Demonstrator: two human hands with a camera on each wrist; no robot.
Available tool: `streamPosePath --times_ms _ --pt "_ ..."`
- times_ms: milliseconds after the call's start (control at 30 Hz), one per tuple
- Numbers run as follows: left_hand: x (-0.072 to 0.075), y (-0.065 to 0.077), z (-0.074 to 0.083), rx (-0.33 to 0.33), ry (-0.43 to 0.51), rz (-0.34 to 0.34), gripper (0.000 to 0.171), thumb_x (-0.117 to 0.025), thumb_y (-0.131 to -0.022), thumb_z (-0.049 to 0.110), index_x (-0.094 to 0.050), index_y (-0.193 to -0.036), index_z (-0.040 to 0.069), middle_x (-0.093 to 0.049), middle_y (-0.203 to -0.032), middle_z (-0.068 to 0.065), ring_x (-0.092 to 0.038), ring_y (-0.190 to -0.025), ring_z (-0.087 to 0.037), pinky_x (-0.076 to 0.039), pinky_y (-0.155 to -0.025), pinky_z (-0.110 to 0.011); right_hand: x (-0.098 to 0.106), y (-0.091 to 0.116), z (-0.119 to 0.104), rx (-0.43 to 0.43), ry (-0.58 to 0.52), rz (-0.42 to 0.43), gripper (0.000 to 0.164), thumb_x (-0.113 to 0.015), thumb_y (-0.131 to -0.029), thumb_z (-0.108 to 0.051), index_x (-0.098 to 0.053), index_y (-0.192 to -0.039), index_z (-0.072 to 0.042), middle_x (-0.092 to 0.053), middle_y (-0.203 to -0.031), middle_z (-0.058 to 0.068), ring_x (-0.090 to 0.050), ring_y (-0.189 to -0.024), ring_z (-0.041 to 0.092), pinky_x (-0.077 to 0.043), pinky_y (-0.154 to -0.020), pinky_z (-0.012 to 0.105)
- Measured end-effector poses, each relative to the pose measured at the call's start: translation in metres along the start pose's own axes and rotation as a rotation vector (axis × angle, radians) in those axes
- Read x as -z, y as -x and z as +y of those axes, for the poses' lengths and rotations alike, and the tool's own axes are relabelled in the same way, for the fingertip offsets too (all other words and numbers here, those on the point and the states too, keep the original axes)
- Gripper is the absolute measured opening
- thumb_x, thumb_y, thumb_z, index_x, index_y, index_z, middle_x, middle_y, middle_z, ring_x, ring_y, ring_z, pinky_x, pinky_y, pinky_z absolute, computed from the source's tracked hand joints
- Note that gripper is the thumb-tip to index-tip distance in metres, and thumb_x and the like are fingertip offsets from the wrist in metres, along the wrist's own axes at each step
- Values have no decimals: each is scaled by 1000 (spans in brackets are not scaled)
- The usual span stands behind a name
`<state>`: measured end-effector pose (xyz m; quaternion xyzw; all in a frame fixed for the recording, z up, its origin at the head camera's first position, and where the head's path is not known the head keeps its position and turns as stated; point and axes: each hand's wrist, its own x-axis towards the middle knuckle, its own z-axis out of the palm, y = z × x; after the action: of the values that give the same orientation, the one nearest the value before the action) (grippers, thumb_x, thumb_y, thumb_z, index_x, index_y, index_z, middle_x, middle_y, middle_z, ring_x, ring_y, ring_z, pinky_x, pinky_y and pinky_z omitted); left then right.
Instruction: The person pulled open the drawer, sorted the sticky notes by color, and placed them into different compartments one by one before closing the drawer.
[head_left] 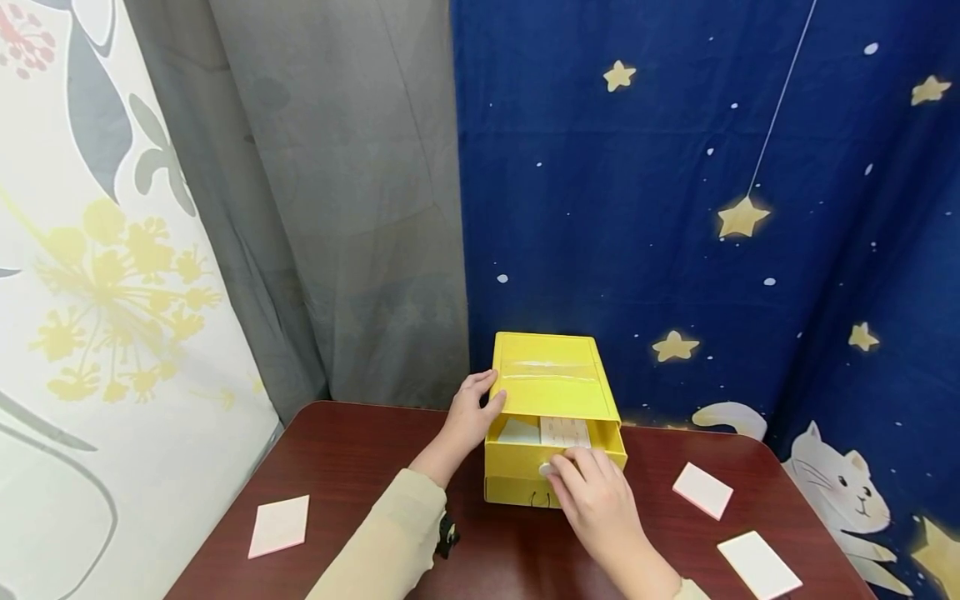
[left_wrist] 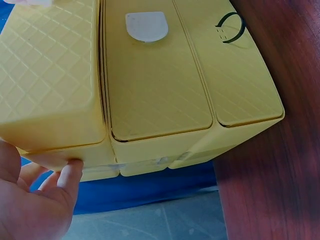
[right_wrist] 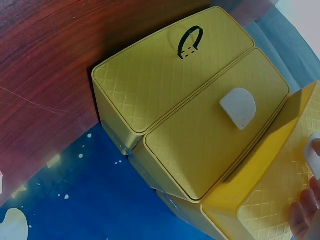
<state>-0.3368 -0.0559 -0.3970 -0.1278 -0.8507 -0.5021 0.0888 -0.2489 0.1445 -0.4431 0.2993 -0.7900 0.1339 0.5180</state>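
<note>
A yellow drawer cabinet (head_left: 551, 350) stands on the table, its top drawer (head_left: 513, 460) pulled partway out. Inside that drawer lie a pale sheet (head_left: 519, 431) and a card with faint markings (head_left: 566, 431). My right hand (head_left: 598, 498) pinches the white tab handle (right_wrist: 312, 159) on the drawer front. My left hand (head_left: 471, 412) rests against the cabinet's left side near the top, thumb and fingertips touching it. Below, the middle drawer (left_wrist: 155, 85) has a white tab (left_wrist: 146, 26), and the bottom drawer (right_wrist: 150, 80) a black loop (right_wrist: 191, 42); both sit closed.
On the dark red table (head_left: 360, 450), a pale notepad (head_left: 279, 526) lies at the left. Two more pads, a smaller pad (head_left: 702, 490) and a larger pad (head_left: 759, 565), lie at the right. A blue curtain (head_left: 555, 225) hangs close behind the cabinet.
</note>
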Motion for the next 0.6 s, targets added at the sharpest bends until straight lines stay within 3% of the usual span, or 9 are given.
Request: streamPosePath --times_ms 233,467,600 --pt "0 -1 -2 20 21 -5 52 -55 -96 27 -43 -142 5 -41 -145 -7 -36 -136 -27 -35 -110 -43 -5 -2 4 -28 -5 -33 24 -57 -94 -32 -69 -90 -11 -59 -90 2 -54 -78 21 -46 -62 36" --pt "0 -1 -3 29 46 -13 52 -55 -96 28 -43 -142 6 -41 -145 -6 -35 -137 -27 -34 -110 -44 -7 -4 7 -48 7 -82 17 -70 -79 -23 -68 -92 -12 -59 -90 2 -53 -79 21 -47 -64 36" --pt "1 -1 -3 41 75 -16 52 -56 -96 28 -43 -142 7 -41 -145 -6 -35 -137 -27 -34 -110 -44 -9 -5 8 -65 13 -100 17 -72 -78 -22 -67 -91 -12 -58 -90 2 -52 -79 21 -46 -64 35"
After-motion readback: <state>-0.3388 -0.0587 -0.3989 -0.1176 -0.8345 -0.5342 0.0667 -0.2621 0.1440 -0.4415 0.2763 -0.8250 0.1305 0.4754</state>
